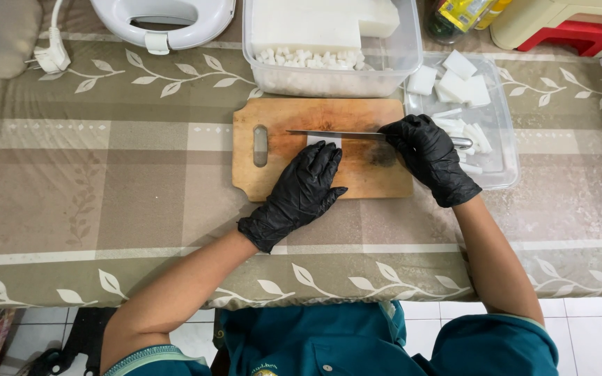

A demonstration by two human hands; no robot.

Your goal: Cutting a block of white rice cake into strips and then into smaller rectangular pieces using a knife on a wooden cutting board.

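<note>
The left hand (306, 182), in a black glove, presses flat on a small white piece (323, 141) on the wooden cutting board (273, 181) near the tabletop's (134, 167) far edge. The right hand (428, 154) grips a knife (336, 133), blade lying across the piece. A clear tub of white cubes (329, 69) stands just behind the board.

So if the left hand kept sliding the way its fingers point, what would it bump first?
The left hand points up the board, so its fingertips would first meet the white piece, likely touching already, then the knife blade across it.
</note>
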